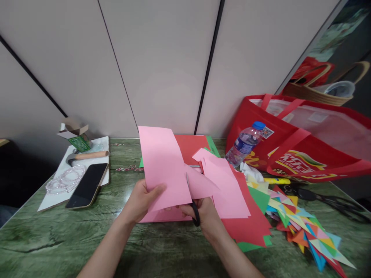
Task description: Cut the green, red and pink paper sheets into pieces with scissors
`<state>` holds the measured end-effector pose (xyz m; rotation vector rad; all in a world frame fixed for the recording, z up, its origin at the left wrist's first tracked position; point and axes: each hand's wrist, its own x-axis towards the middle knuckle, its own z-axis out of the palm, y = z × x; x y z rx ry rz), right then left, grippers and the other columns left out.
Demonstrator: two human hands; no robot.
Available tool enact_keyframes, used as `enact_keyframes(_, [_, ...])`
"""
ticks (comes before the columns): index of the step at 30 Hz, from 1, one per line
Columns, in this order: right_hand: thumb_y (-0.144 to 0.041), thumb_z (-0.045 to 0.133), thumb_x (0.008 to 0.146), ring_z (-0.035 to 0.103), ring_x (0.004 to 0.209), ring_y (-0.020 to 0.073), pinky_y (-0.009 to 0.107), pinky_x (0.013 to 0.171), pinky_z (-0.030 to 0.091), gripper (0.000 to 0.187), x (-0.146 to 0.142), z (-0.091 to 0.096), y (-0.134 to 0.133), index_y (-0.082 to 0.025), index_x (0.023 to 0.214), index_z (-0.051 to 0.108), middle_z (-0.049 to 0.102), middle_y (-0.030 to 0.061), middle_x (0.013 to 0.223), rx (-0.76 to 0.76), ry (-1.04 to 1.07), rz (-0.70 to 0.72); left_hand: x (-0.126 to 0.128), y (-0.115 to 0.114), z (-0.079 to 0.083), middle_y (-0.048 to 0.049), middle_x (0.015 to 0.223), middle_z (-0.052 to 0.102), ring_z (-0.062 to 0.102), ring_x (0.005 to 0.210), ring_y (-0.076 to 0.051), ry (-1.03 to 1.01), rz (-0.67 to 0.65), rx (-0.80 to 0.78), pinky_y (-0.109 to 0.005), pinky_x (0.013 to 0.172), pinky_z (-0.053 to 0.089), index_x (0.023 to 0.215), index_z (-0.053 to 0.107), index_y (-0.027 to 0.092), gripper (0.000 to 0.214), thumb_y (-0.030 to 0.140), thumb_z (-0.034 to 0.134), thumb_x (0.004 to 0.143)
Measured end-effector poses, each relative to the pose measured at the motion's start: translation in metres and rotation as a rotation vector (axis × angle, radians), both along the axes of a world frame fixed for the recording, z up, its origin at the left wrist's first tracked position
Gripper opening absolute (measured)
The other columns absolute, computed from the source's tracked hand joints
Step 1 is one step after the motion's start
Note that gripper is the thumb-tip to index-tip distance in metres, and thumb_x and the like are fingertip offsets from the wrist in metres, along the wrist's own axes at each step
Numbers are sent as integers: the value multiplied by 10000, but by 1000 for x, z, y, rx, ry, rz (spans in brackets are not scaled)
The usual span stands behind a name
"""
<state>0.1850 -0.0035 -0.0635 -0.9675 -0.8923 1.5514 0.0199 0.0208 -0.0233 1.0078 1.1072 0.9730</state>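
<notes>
My left hand (142,200) grips the lower edge of a pink paper sheet (162,166) and holds it up above the green table (58,239). My right hand (204,214) is closed round the black handles of a pair of scissors (193,204), whose blades point up into the pink sheet's right edge. A cut pink flap hangs to the right of the blades. Under the hands lies a stack of pink, red and green paper sheets (246,220).
A phone (87,185), a bead bracelet (65,179), a hammer (87,155) and a small open box (75,138) lie on a white sheet at left. A water bottle (245,144) leans on a red bag (304,139). Colourful paper triangles (307,227) and other black scissors (333,200) lie right.
</notes>
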Motion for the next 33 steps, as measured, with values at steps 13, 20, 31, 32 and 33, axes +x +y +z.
enact_keyframes(13, [-249, 777, 517, 491, 418, 107, 220, 391, 394, 385, -1, 5, 0, -144, 854, 624, 636, -16, 558, -18, -50, -5, 1, 0, 2, -47, 621, 694, 602, 497, -154, 20, -1, 6, -258, 476, 487, 737, 659, 121, 218, 319, 692, 652])
enact_keyframes(20, [-232, 760, 529, 462, 357, 95, 208, 361, 368, 386, 0, 1, -1, -118, 863, 602, 610, -27, 486, -37, -99, -17, 1, 0, 2, -50, 638, 696, 610, 548, -169, 55, 22, 19, -260, 497, 483, 731, 668, 125, 227, 329, 699, 637])
enact_keyframes(31, [-249, 753, 545, 445, 340, 70, 183, 348, 319, 244, 2, 1, -1, -140, 643, 558, 580, -33, 453, -74, -121, 36, 1, 0, -2, -44, 680, 695, 597, 564, -143, -8, 17, 27, -243, 528, 479, 767, 665, 123, 197, 290, 689, 666])
enact_keyframes(32, [-246, 756, 543, 470, 374, 77, 186, 377, 350, 256, 2, 2, -1, -141, 677, 564, 590, -33, 482, -67, -99, 51, 0, 0, -2, -49, 700, 699, 604, 588, -148, -25, 25, 24, -246, 544, 484, 783, 663, 123, 206, 289, 691, 665])
enact_keyframes(33, [-243, 758, 543, 498, 418, 87, 192, 415, 381, 276, 2, 3, -1, -144, 718, 568, 603, -32, 518, -57, -77, 74, -1, 1, -2, -52, 710, 701, 609, 605, -152, -40, 37, 22, -250, 556, 488, 796, 660, 122, 215, 289, 693, 663])
